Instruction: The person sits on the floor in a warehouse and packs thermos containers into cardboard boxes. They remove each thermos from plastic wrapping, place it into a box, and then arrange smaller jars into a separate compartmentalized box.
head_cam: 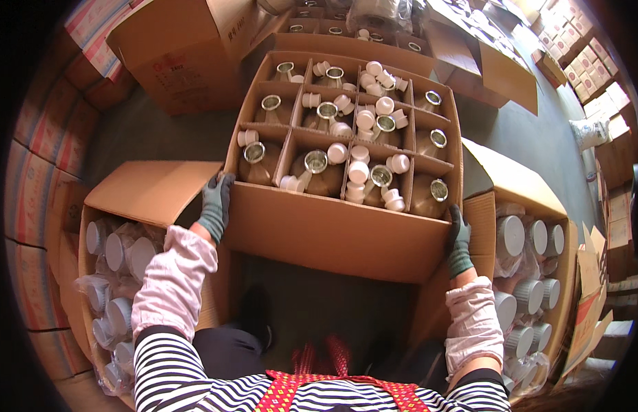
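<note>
Directly ahead is a divided cardboard box (pixel 334 226) whose cells hold several wide-shouldered bottles (pixel 315 162) with shiny round mouths. White plastic stoppers (pixel 358 172) lie around the bottle necks in many cells; the right-hand column shows bottles alone. My left hand (pixel 217 201), in a grey-green glove, grips the box at its near left corner. At the near right corner, my right hand (pixel 459 239) holds the side in a matching glove. The fingers are partly hidden against the cardboard on both sides.
Open cartons of plastic-wrapped containers with grey ribbed lids flank me, one left (pixel 115 252) and one right (pixel 527 296). A tall carton (pixel 180 62) stands far left. Another divided box of bottles (pixel 335 31) lies beyond. Stacked cartons (pixel 35 206) line the left side.
</note>
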The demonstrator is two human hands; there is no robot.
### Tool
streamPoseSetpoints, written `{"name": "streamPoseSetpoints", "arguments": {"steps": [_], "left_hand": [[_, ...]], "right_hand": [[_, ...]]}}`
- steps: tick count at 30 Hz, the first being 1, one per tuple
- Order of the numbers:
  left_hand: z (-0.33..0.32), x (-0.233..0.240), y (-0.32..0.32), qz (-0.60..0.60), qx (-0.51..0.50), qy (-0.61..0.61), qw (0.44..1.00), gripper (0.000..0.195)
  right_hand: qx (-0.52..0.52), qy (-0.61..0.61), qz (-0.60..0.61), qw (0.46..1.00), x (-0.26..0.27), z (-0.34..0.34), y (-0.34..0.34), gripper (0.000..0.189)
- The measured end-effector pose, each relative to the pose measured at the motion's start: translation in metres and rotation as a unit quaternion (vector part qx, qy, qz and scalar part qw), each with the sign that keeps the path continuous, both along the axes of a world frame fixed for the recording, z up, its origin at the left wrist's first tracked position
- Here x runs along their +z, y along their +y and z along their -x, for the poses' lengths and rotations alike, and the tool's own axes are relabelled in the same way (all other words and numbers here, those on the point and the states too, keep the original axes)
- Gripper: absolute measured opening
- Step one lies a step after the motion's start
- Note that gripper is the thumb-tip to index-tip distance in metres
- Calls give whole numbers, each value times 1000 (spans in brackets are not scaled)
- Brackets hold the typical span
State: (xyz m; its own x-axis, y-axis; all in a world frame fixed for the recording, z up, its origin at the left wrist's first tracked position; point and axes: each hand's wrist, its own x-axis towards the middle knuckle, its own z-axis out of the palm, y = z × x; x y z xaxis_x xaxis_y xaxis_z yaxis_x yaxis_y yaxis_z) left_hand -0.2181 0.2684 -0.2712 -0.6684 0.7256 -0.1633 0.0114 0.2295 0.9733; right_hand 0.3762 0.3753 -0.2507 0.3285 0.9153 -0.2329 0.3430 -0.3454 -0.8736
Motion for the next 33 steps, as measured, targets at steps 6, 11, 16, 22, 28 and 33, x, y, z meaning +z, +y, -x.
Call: {"name": "streamPoseSetpoints", "arguments": {"steps": [6,11,16,22,28,33], "left_hand": [[-12,33,1,114,-5,-15,993,45],[11,47,-8,226,-70,86,968,58],[-9,128,30,377,-188,177,890,87],[-67,190,62,34,-410,519,749,73],[-88,151,125,120,-623,555,538,52],[-97,128,144,252,-729,502,391,55]], "right_hand": [[-27,-165,67,984,-15,-17,3,68],[83,-107,153,979,30,-5,14,57],[408,-375,180,812,81,-29,26,57],[369,-349,-15,861,195,102,31,41],[518,-492,247,654,167,194,77,52],[531,-517,285,608,144,207,80,43]]}}
